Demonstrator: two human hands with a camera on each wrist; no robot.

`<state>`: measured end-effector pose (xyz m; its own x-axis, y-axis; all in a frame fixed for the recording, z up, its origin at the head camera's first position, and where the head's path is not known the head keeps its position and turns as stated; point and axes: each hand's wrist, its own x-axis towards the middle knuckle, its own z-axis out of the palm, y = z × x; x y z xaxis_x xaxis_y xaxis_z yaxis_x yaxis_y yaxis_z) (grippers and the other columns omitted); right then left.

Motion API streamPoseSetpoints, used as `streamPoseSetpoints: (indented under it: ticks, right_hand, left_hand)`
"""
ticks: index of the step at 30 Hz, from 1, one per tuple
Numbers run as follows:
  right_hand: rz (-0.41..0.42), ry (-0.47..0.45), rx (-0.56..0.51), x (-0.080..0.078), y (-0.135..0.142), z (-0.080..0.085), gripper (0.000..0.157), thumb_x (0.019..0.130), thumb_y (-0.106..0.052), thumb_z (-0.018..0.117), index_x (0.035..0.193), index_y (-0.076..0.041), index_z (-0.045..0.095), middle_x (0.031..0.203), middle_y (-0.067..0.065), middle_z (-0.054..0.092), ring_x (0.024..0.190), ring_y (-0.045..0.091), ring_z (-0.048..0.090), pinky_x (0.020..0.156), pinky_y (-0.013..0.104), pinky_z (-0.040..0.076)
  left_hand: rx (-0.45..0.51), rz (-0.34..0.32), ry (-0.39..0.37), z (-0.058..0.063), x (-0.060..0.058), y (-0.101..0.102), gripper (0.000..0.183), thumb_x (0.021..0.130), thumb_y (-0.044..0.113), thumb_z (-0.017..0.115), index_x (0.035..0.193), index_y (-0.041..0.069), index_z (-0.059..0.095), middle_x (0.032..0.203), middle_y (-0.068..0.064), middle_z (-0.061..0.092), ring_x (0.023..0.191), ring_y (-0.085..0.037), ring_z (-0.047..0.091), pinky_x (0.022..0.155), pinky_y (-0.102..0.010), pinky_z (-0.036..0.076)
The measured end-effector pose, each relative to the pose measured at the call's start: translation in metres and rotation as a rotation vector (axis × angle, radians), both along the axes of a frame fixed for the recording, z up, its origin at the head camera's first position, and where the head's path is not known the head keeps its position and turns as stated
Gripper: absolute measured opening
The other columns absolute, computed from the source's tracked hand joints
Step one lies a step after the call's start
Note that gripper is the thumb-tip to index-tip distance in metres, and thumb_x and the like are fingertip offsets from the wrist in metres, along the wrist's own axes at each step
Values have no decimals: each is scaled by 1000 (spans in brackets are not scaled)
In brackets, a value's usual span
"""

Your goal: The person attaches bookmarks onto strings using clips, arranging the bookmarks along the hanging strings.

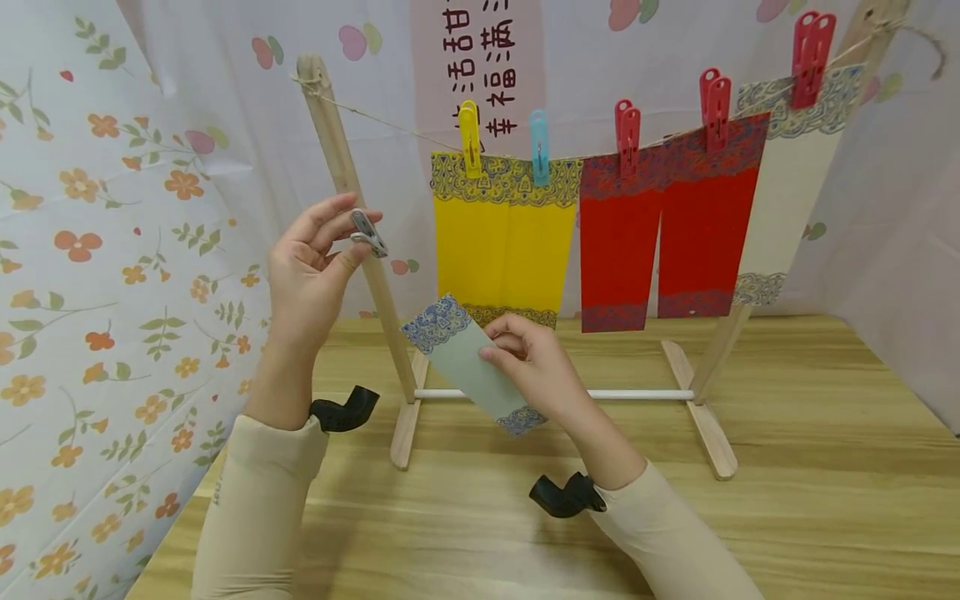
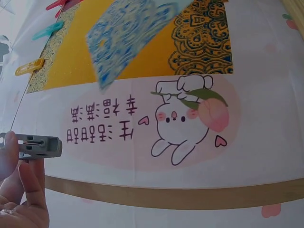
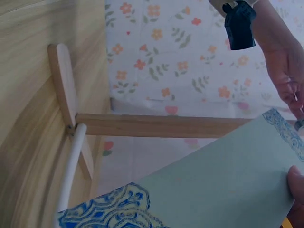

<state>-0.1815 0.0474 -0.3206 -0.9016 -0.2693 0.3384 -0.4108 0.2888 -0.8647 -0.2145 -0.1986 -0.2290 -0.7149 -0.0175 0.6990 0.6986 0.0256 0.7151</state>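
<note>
Beside the rack's left post, my left hand (image 1: 303, 267) pinches a grey clothespin (image 1: 367, 233) between thumb and fingers. The clothespin (image 2: 40, 146) also shows at the left edge of the left wrist view. Lower and to the right, my right hand (image 1: 543, 367) grips a pale green paper strip (image 1: 472, 362) by its right edge, thumb on its face. Blue patterned bands cross both ends of the strip, which is tilted with its upper end toward the left post. In the right wrist view, the strip (image 3: 218, 175) spans the lower right, with the right fingers mostly out of frame.
A wooden rack (image 1: 337, 150) carries a string (image 1: 390, 127). Yellow paper (image 1: 502, 250), red paper (image 1: 618, 250) and a cream strip (image 1: 787, 179) hang from it under yellow, blue and red clothespins. A white crossbar (image 1: 637, 395) joins its feet on the wooden table (image 1: 450, 517).
</note>
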Motion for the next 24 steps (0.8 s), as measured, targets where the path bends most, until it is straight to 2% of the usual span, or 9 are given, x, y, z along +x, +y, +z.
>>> streamPoseSetpoints:
  ticks: [3, 9, 15, 19, 22, 24]
  right_hand:
    - [-20, 18, -19, -3, -4, 6, 13, 94, -8, 67, 106, -4, 68, 97, 12, 77, 88, 22, 71, 78, 35, 55]
    - [-53, 32, -59, -7, -12, 20, 14, 94, -10, 67, 106, -3, 69, 96, 13, 77, 86, 22, 73, 78, 36, 57]
    - [-89, 26, -137, -12, -21, 34, 14, 94, -9, 68, 106, -1, 69, 97, 16, 76, 86, 24, 72, 76, 33, 55]
    - [-106, 31, -214, -15, -25, 40, 14, 94, -7, 67, 105, 1, 69, 98, 19, 76, 85, 26, 72, 73, 32, 55]
    - [-114, 45, -247, -17, -26, 44, 14, 94, -8, 67, 104, 2, 69, 97, 20, 75, 84, 26, 72, 71, 32, 55]
    - [-117, 56, -256, -18, -27, 47, 14, 94, -8, 67, 104, 2, 69, 96, 20, 75, 83, 26, 72, 70, 31, 56]
  left_hand:
    - [-23, 22, 17, 3, 1, -1, 37, 87, -14, 66, 122, -5, 64, 101, 9, 76, 100, -12, 69, 74, -17, 54]
    - [-46, 67, 26, 14, 2, 2, 31, 87, -10, 67, 115, 4, 71, 101, 7, 76, 98, -13, 69, 68, -16, 52]
    - [-41, 181, 1, 30, 4, 10, 30, 88, -8, 68, 113, 9, 73, 98, 9, 71, 96, -16, 63, 58, -17, 42]
    - [-85, 268, 42, 39, 5, 13, 31, 87, -8, 68, 114, 6, 73, 93, 15, 64, 91, -15, 60, 53, -16, 39]
    - [-95, 296, 63, 46, 6, 15, 29, 87, -9, 68, 113, 4, 73, 92, 16, 64, 84, -13, 60, 50, -15, 37]
    - [-91, 301, 51, 51, 6, 17, 29, 88, -8, 68, 112, 6, 73, 94, 14, 65, 79, -12, 60, 51, -15, 39]
